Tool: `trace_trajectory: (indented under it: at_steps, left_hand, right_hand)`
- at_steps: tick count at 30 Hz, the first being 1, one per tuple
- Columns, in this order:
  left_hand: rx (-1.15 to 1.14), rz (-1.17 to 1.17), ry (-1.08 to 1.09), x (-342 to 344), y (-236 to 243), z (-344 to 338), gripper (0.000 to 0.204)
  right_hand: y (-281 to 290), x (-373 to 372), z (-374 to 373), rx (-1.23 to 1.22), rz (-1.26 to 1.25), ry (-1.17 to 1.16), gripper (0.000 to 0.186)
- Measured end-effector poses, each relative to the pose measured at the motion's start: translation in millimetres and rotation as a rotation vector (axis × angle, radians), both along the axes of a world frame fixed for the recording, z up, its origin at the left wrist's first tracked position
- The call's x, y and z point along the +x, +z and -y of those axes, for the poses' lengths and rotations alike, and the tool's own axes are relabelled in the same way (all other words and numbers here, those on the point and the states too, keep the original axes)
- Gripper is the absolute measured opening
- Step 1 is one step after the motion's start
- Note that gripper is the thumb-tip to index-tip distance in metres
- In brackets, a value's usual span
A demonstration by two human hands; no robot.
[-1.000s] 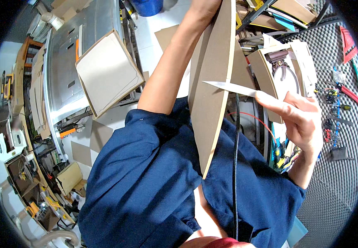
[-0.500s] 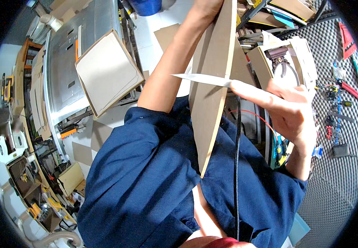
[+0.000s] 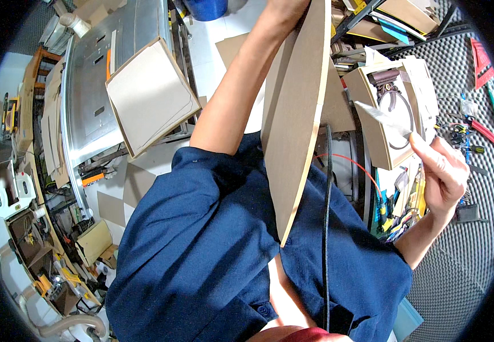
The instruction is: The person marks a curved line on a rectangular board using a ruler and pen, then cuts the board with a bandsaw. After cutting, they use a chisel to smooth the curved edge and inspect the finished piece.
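A flat brown wooden board (image 3: 295,114) stands on edge in front of me, its lower corner against my dark blue shirt. At the top of the view my left hand (image 3: 289,12) grips the board; its fingers are mostly hidden behind it. Off to the right of the board, my right hand (image 3: 443,171) is closed on a thin, pale, pointed piece (image 3: 385,121), pinched at its wide end. It looks blade-like, but its exact kind cannot be told. Its tip points left, apart from the board.
Behind the right hand is an open box (image 3: 366,137) with a dark ornate piece. A metal-topped bench (image 3: 90,85) bearing a flat cardboard box (image 3: 150,97) stands left. A black cord (image 3: 328,228) hangs before my chest. Tools hang by grey foam (image 3: 463,268) at right.
My right hand has moved right and slightly down, taking the pale pointed piece off from across the board's edge. The left hand and the board have hardly moved.
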State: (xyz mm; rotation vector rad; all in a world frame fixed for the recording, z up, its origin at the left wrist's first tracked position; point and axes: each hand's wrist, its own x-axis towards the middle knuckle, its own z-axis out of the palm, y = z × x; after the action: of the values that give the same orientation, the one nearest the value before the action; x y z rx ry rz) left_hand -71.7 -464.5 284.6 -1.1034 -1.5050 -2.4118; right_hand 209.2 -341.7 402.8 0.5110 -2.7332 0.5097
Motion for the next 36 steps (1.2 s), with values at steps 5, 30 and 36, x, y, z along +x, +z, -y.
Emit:
trace_trajectory:
  at_steps: [5,30,36]
  left_hand:
    - [-0.021,-0.007,0.023,0.6,-2.6,-3.0,0.065]
    - [-0.043,0.052,0.030,6.5,-0.6,-1.9,0.066]
    - [-0.111,0.031,0.109,-31.0,22.6,-48.4,0.052]
  right_hand:
    - [-6.7,-6.1,13.7,0.017,0.055,-0.007,0.048]
    - [-22.2,-32.9,14.7,-0.135,-0.062,-0.028,0.042]
    - [-36.0,-35.1,33.6,-0.949,0.525,-0.210,0.058]
